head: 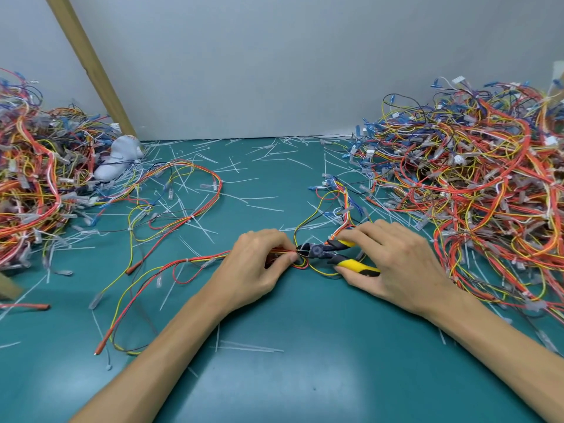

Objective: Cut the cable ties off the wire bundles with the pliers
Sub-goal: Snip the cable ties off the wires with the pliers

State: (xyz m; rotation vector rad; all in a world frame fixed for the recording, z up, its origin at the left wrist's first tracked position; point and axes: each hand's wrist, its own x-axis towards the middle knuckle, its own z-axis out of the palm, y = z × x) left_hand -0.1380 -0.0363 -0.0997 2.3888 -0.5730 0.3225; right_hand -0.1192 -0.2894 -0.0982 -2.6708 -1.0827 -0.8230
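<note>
On the green mat, my left hand (259,264) pinches a bundle of red, yellow and orange wires (183,264) near the middle of the table. My right hand (393,264) grips the yellow-and-black handles of the pliers (332,253). The dark jaws point left and sit right at the wires by my left fingertips. Whether a cable tie lies between the jaws is hidden by my fingers. The bundle trails off left and down, and a loop of it runs up behind the pliers.
A large heap of wire bundles (476,184) fills the right side, another heap (33,184) the left. Cut white ties (265,198) litter the mat. A white cloth glove (119,160) and a slanted wooden post (91,65) stand at back left.
</note>
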